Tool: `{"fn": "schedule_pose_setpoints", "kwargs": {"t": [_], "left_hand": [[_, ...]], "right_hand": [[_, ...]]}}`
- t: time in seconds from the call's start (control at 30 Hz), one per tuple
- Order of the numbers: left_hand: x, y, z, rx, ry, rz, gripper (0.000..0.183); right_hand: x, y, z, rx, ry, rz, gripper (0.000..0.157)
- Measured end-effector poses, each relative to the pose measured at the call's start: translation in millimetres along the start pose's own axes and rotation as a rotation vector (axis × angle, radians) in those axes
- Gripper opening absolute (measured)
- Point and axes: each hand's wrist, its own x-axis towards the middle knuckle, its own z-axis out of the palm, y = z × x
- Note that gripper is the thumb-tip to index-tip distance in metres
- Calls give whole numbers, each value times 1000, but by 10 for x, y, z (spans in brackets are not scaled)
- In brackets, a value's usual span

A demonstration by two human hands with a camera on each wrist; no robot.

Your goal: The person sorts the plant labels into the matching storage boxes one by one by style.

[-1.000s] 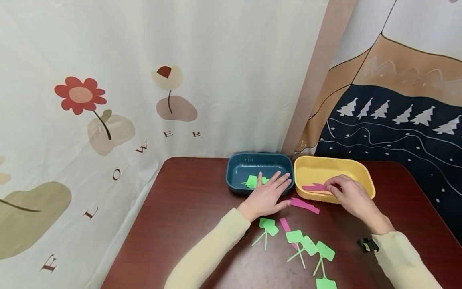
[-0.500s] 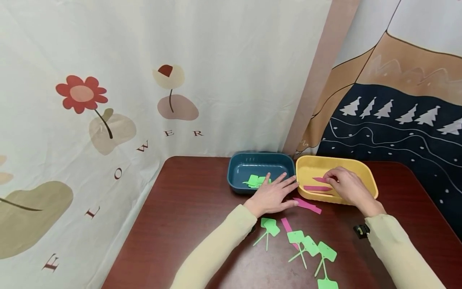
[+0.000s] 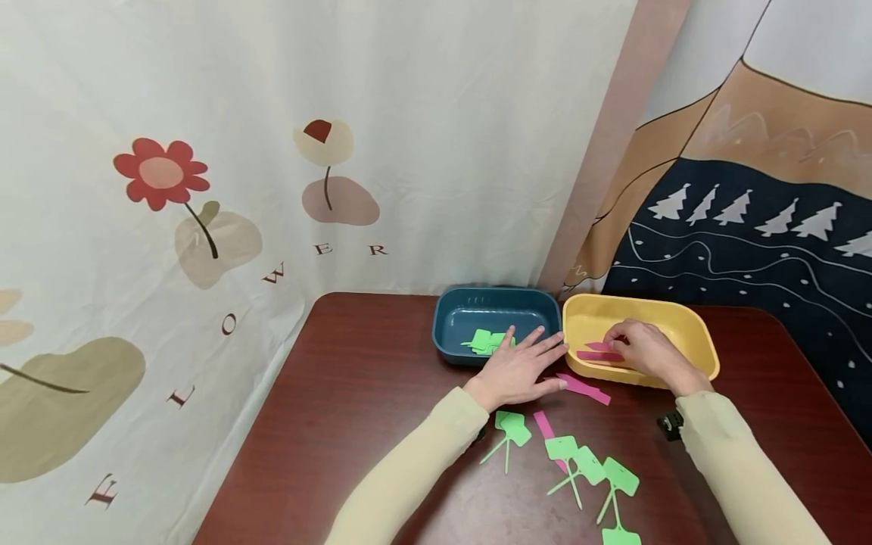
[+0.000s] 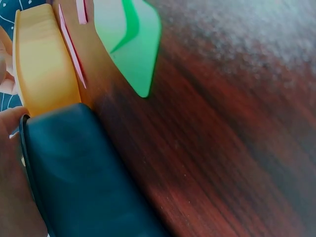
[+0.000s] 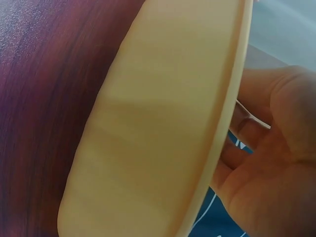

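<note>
My right hand (image 3: 647, 352) reaches into the yellow bin (image 3: 681, 325), its fingers curled, pinching a pink plant label (image 3: 597, 346). Just below it another pink label (image 3: 596, 356) lies in the bin. In the right wrist view the bin's front wall (image 5: 143, 123) covers the fingertips. My left hand (image 3: 518, 371), fingers spread and straight, lies over the front rim of the blue bin (image 3: 453, 322). Inside that bin are several green plant labels (image 3: 482, 341). The left wrist view shows the blue wall (image 4: 84, 168) beside that hand.
Pink labels (image 3: 587, 388) lie in front of the yellow bin. Several green T-shaped plant labels (image 3: 621, 477) are scattered nearer on the brown table (image 3: 341, 393), some over a pink strip (image 3: 543, 425). A printed curtain (image 3: 443, 151) hangs behind.
My right hand shifts slightly left and lower in the yellow bin, bringing the pink plant label beside the other one. My left hand moves a little right along the blue bin's rim.
</note>
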Motion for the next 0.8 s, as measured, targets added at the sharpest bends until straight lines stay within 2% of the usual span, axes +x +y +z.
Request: {"fn": "schedule_pose_setpoints", "kwargs": {"t": [0.37, 0.53, 0.67, 0.8], "left_hand": [[-5, 19, 13, -1, -2, -3, 74], [1, 20, 31, 6, 1, -4, 74], [2, 16, 35, 1, 0, -6, 74], [-2, 4, 25, -2, -4, -11, 74]], "right_hand": [[64, 27, 35, -3, -53, 15, 15], [58, 28, 50, -2, -56, 32, 25], [15, 3, 47, 10, -24, 41, 33], [-75, -59, 38, 13, 46, 29, 34]]}}
